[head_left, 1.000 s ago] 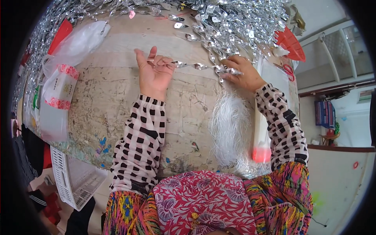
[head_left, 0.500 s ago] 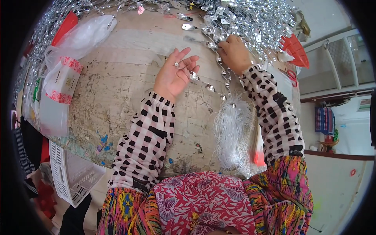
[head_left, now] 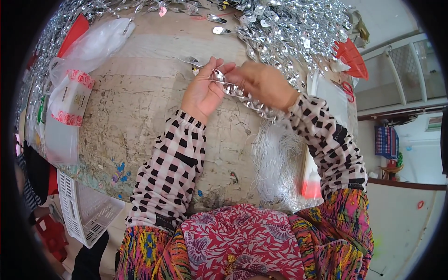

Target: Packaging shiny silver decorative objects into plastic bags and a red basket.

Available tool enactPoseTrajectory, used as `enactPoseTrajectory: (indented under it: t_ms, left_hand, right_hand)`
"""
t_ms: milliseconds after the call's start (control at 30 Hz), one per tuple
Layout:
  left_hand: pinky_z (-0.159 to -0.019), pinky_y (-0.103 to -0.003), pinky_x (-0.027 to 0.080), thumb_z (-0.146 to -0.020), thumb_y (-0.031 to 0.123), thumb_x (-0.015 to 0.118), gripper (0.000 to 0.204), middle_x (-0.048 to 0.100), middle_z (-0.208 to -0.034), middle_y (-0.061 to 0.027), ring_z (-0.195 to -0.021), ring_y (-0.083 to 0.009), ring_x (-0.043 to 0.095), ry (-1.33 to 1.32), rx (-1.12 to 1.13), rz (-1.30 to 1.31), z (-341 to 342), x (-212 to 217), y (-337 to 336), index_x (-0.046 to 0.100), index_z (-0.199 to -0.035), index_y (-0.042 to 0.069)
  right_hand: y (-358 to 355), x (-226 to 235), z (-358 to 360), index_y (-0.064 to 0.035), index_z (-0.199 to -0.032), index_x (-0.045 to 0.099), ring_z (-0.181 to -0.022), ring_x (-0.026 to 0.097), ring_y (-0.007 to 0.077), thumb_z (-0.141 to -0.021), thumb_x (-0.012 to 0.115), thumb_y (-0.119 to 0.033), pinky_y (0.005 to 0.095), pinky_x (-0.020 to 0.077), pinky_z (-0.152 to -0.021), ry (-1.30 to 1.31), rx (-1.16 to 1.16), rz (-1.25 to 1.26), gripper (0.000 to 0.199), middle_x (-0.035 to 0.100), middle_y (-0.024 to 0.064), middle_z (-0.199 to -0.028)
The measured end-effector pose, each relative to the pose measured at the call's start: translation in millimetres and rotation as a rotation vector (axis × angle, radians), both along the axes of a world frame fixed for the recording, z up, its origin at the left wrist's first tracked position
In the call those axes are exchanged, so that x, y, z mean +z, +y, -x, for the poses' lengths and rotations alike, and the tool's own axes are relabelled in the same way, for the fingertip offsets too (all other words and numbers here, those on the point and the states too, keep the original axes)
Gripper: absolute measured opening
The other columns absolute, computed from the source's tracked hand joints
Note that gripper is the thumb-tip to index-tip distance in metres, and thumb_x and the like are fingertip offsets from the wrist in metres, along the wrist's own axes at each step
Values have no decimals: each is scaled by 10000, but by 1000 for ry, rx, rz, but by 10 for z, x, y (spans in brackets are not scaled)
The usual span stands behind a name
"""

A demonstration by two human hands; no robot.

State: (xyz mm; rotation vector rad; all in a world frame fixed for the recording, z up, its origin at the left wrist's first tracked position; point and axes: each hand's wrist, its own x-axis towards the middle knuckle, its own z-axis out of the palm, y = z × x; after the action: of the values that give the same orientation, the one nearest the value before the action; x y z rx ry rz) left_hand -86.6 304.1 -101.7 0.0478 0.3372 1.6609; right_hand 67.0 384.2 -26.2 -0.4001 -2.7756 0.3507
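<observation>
My left hand (head_left: pixel 204 93) is over the middle of the table, palm up, with its fingers curled on a strand of shiny twisted silver pieces (head_left: pixel 228 88). One silver piece (head_left: pixel 189 60) sticks out beyond its fingertips. From the right, my right hand (head_left: pixel 268 86) meets it, blurred by motion, its fingertips pinched at the strand beside the left fingers. Below the right hand the strand trails toward a bundle of fine clear-white threads (head_left: pixel 277 161). A large heap of similar silver strands (head_left: pixel 289 28) covers the far side of the table.
At the left of the worn table (head_left: pixel 135 121) lie a clear plastic bag (head_left: pixel 100 44) and a white packet with red floral bands (head_left: pixel 73 97). Red-handled scissors (head_left: pixel 347 92) and a red plastic scoop-like piece (head_left: pixel 351 58) lie at the right. Below the left edge stands a white basket (head_left: pixel 86 205).
My right hand has come away from the silver heap, moving left and nearer to my left hand, bringing strand with it. My left fingers have curled in from a looser, more open pose.
</observation>
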Motion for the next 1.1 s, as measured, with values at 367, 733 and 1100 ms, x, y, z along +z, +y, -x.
enactPoseTrajectory:
  t_ms: [367, 733, 1100]
  left_hand:
    - [-848, -468, 489, -891, 249, 609, 288, 577, -1070, -211, -944, -335, 595, -81, -18, 37, 40, 133, -76, 519, -1094, 65]
    - [-833, -386, 500, -843, 139, 656, 187, 638, -948, -140, -926, -260, 621, -68, -81, -12, 37, 142, -75, 582, -960, 14]
    - [-876, -537, 474, -862, 224, 641, 262, 638, -864, -111, -966, -315, 609, -104, 45, 44, 30, 161, -98, 570, -1072, 85]
  right_hand:
    - [627, -159, -352, -39, -957, 621, -773, 617, 327, -819, 621, -285, 415, 471, -681, -79, -628, -208, 282, 627, 172, -859]
    - [-63, 3, 84, -74, -972, 643, -673, 605, 260, -886, 567, -153, 346, 472, -620, 31, -11, 21, 139, 625, 124, -797]
    - [1280, -218, -255, -29, -968, 646, -795, 630, 303, -825, 604, -332, 397, 488, -719, 38, -962, -436, 339, 648, 143, -919]
